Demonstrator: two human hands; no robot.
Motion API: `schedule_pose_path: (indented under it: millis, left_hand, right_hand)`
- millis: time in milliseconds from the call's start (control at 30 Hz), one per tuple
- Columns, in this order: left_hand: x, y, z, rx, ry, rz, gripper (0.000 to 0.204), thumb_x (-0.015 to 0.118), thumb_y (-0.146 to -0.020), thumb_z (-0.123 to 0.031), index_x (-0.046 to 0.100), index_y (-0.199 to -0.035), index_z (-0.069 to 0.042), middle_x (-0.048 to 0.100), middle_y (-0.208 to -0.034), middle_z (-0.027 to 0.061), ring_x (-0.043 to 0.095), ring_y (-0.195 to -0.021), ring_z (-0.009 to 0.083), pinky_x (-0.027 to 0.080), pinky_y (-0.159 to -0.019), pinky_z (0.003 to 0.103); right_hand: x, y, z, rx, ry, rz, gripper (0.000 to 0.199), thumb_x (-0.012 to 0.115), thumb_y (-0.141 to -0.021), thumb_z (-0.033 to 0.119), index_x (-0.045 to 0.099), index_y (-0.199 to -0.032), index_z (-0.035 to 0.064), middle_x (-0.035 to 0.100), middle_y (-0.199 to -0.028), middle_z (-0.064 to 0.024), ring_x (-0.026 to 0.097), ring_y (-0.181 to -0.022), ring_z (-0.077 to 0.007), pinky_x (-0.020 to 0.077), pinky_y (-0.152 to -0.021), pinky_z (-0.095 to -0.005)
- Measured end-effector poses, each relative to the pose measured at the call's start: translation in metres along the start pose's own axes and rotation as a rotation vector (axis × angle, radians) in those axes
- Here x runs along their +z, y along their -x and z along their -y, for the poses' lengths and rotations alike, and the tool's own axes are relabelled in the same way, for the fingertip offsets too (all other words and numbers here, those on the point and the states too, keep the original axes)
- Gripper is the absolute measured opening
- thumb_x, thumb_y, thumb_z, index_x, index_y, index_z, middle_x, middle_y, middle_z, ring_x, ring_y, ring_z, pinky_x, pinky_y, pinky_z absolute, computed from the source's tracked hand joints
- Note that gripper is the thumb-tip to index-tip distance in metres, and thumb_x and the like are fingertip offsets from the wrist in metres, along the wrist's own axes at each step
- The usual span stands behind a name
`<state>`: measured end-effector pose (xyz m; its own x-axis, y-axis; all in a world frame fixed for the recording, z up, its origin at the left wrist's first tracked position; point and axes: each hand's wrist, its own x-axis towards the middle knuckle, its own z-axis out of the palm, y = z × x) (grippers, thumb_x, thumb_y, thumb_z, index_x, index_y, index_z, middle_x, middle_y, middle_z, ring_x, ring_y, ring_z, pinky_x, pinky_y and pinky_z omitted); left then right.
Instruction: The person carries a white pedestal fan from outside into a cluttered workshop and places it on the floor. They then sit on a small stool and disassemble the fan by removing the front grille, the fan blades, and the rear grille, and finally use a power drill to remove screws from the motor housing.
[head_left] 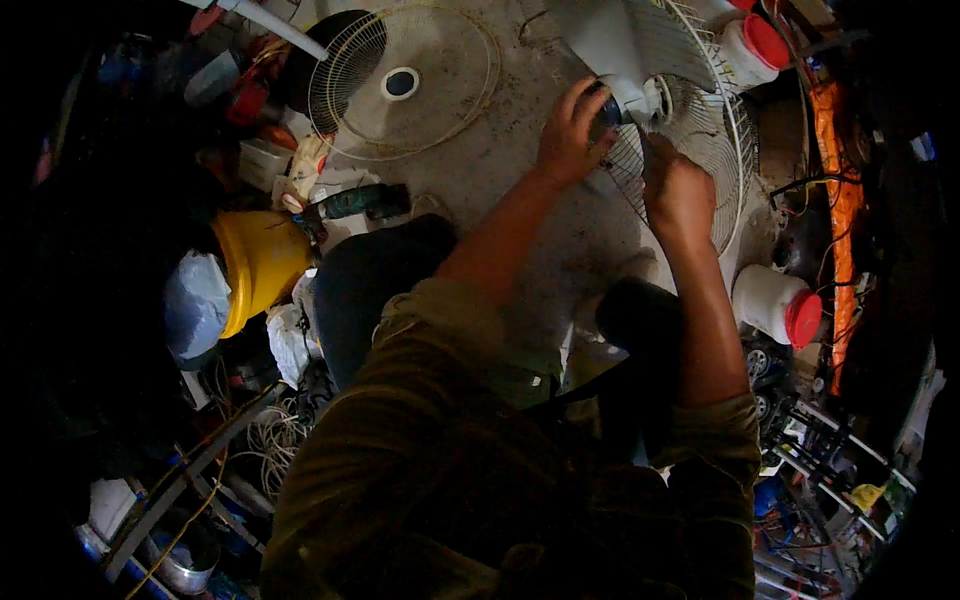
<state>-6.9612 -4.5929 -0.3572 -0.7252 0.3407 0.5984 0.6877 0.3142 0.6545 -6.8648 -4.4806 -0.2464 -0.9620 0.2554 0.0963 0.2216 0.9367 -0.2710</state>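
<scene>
A fan with pale grey blades [603, 45] and a wire guard [742, 165] lies at the far right of the floor before me. My left hand [574, 138] curls its fingers round a dark rounded part [604, 112] beside the fan's hub [632, 103]. Close to the hub, my right hand [680, 192] is closed on a thin dark tool that points toward the hub; its kind is hard to make out. A separate round fan grille [455, 128] with a dark-centred cap [400, 84] rests to the left.
On the left stand a yellow bucket [265, 262] and a green power tool [352, 202]. White tubs with red lids [765, 300] sit at the right, near an orange strip [835, 220]. Coiled cable [275, 440] and clutter lie lower left. Bare concrete floor [490, 215] shows between.
</scene>
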Motion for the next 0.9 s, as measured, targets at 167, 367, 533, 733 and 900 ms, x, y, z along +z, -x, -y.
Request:
schedule_pose_path:
  millis: [167,367,533,733,900]
  left_hand:
    - [0.002,-0.021,-0.014,-1.048,0.747,0.067,0.045,0.066,-0.073,-0.014,0.048,-0.113,-0.007,0.048,-0.114,0.0161,0.056,-0.094,0.0261,0.045,-0.079,0.036]
    - [-0.002,-0.008,-0.041,-0.202,0.176,-0.109,0.03,0.062,-0.075,-0.016,0.054,-0.102,-0.007,0.054,-0.105,0.013,0.054,-0.096,0.0244,0.042,-0.083,0.036]
    - [0.006,0.0,-0.032,-0.58,0.395,-0.279,0.024,0.059,-0.079,-0.019,0.056,-0.099,-0.007,0.055,-0.105,0.0108,0.053,-0.098,0.0227,0.039,-0.086,0.034]
    - [-0.012,-0.002,-0.043,-0.511,0.811,-0.227,0.029,0.05,-0.088,-0.028,0.055,-0.099,-0.002,0.058,-0.102,0.0104,0.054,-0.094,0.0198,0.039,-0.085,0.033]
    - [-0.001,0.002,-0.023,-0.683,0.512,-0.262,0.027,0.044,-0.091,-0.025,0.056,-0.097,-0.001,0.06,-0.094,0.0079,0.054,-0.087,0.0155,0.039,-0.083,0.029]
  right_hand:
    - [-0.002,0.004,-0.006,-0.036,-0.001,-0.013,0.027,0.045,-0.081,0.01,0.057,-0.106,0.0092,0.06,-0.082,-0.0203,0.059,-0.076,-0.0362,0.0463,-0.065,-0.0434]
    - [-0.013,0.012,-0.007,-0.023,0.005,0.026,0.028,0.044,-0.079,0.007,0.057,-0.104,0.0066,0.06,-0.082,-0.0212,0.059,-0.077,-0.036,0.0465,-0.066,-0.0427]
    - [-0.02,0.014,-0.003,-0.066,-0.014,-0.018,0.029,0.043,-0.078,0.005,0.058,-0.103,0.0054,0.061,-0.08,-0.0211,0.06,-0.075,-0.0361,0.047,-0.066,-0.0422]
    - [-0.026,0.019,-0.004,-0.071,-0.038,-0.045,0.028,0.044,-0.079,0.006,0.059,-0.103,0.0048,0.061,-0.08,-0.0215,0.06,-0.075,-0.0359,0.047,-0.066,-0.0423]
    - [-0.029,0.019,0.003,-0.06,-0.026,-0.007,0.027,0.043,-0.08,0.007,0.059,-0.101,0.0045,0.061,-0.081,-0.0217,0.06,-0.075,-0.0363,0.0467,-0.067,-0.0427]
